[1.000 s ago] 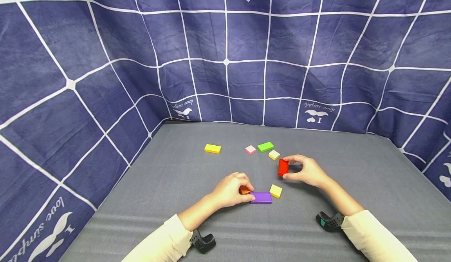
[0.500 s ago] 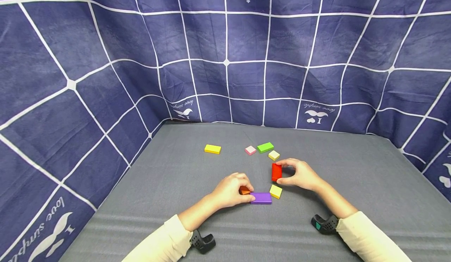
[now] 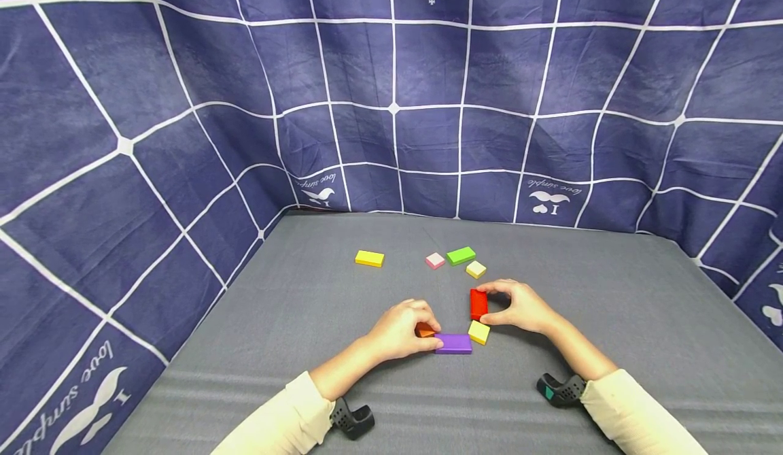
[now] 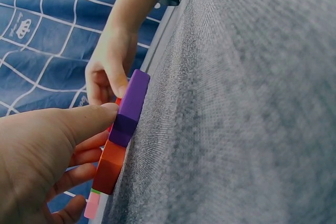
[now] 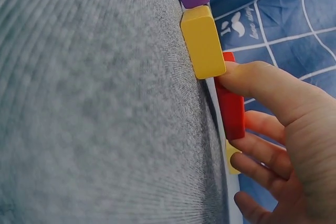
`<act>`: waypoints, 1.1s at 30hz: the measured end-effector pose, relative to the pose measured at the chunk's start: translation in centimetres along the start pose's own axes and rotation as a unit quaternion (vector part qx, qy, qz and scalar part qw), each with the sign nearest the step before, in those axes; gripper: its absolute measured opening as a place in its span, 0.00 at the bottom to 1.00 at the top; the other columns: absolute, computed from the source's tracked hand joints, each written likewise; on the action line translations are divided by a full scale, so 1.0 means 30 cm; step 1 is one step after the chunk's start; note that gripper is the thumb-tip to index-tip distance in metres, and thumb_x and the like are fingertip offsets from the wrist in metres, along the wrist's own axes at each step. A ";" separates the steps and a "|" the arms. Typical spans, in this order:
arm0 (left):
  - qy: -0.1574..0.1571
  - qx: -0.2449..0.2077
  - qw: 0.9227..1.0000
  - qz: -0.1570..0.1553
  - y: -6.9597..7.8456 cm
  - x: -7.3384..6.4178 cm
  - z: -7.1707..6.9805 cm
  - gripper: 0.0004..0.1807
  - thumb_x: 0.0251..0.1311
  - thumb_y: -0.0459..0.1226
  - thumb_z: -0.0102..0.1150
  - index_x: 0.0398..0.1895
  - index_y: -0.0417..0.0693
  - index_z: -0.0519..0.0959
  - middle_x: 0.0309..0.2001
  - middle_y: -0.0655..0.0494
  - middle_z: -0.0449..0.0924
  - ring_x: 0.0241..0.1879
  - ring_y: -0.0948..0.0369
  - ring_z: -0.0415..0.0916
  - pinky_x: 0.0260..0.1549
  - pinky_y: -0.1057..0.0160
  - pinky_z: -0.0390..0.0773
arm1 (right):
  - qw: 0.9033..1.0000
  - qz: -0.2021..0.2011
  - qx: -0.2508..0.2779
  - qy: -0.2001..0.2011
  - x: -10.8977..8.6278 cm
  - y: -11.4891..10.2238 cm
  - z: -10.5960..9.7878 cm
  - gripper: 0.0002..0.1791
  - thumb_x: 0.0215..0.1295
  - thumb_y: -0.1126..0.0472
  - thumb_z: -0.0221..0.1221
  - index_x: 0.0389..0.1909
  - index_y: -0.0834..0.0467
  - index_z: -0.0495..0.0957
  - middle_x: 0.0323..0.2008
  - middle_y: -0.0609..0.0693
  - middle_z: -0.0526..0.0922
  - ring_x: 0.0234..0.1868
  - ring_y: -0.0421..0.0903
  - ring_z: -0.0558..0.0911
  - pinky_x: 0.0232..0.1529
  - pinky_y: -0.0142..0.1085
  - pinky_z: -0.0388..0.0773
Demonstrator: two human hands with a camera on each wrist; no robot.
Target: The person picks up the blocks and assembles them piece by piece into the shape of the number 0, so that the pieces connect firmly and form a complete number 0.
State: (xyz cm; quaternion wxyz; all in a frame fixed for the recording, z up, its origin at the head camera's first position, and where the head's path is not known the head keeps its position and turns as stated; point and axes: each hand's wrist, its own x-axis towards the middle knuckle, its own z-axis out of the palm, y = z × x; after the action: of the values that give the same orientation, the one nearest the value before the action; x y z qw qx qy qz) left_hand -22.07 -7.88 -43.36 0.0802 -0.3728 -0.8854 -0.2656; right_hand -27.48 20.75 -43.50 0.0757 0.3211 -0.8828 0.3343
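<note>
My left hand (image 3: 400, 330) pinches the left end of a purple block (image 3: 455, 344) lying on the grey surface, thumb on its near side. An orange block (image 3: 424, 330) touches that end, partly covered by my left fingers; the left wrist view shows the orange block (image 4: 109, 167) more fully. My right hand (image 3: 520, 307) grips a red block (image 3: 479, 304) between thumb and fingertips, just behind a small yellow block (image 3: 479, 332). In the right wrist view the red block (image 5: 231, 106) sits close to the yellow block; contact is unclear. The small yellow block adjoins the purple block's right end.
Farther back lie a long yellow block (image 3: 370, 258), a pink block (image 3: 435, 260), a green block (image 3: 461, 256) and a pale yellow block (image 3: 476, 269). A blue gridded curtain (image 3: 428, 135) hangs behind and to the left of the grey tabletop (image 3: 293, 285).
My right hand has brought the red block left and nearer to me, up to the small yellow block. My left hand and the other blocks have stayed in place.
</note>
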 end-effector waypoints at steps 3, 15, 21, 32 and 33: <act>0.000 0.002 1.000 -0.001 -0.001 0.000 0.001 0.10 0.51 0.44 0.73 0.34 0.52 0.87 0.33 0.65 0.78 0.37 0.67 0.72 0.35 0.72 0.69 | 1.000 0.000 -0.005 -0.001 0.000 0.002 0.002 0.29 0.42 0.54 0.77 0.48 0.59 0.83 0.42 0.48 0.84 0.45 0.50 0.80 0.48 0.46 0.74; 0.002 0.008 1.000 -0.001 -0.002 0.000 0.001 0.10 0.51 0.45 0.73 0.34 0.53 0.87 0.34 0.66 0.78 0.36 0.68 0.71 0.35 0.73 0.69 | 1.000 -0.011 -0.010 -0.018 -0.007 0.006 0.008 0.30 0.42 0.54 0.76 0.50 0.58 0.83 0.44 0.49 0.84 0.46 0.51 0.79 0.48 0.46 0.73; 0.003 0.010 1.000 -0.001 -0.001 0.001 -0.001 0.10 0.51 0.46 0.73 0.34 0.53 0.87 0.34 0.66 0.78 0.36 0.69 0.71 0.34 0.74 0.68 | 0.999 -0.022 -0.001 -0.035 -0.013 0.006 0.002 0.30 0.45 0.58 0.74 0.52 0.59 0.81 0.47 0.51 0.83 0.49 0.52 0.78 0.52 0.46 0.73; 0.007 0.009 1.000 0.007 -0.003 0.003 0.000 0.10 0.50 0.45 0.73 0.34 0.52 0.87 0.33 0.65 0.78 0.36 0.69 0.72 0.34 0.73 0.69 | 0.997 -0.076 -0.010 0.002 -0.050 -0.037 0.012 0.22 0.52 0.67 0.65 0.51 0.62 0.81 0.52 0.54 0.81 0.54 0.54 0.76 0.53 0.49 0.71; 0.006 0.010 1.000 0.007 -0.003 0.003 0.001 0.10 0.50 0.45 0.73 0.34 0.53 0.87 0.33 0.66 0.78 0.36 0.69 0.71 0.34 0.74 0.69 | 0.997 -0.079 -0.016 0.010 -0.058 -0.047 0.017 0.22 0.52 0.66 0.66 0.51 0.61 0.82 0.51 0.54 0.81 0.53 0.53 0.76 0.53 0.49 0.71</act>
State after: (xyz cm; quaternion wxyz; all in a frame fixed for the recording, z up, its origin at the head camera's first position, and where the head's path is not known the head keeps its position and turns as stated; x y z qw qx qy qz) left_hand -22.20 -7.86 -43.39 0.0909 -0.3769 -0.8848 -0.2585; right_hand -25.20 20.51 -43.74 0.1160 0.3854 -0.8590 0.3165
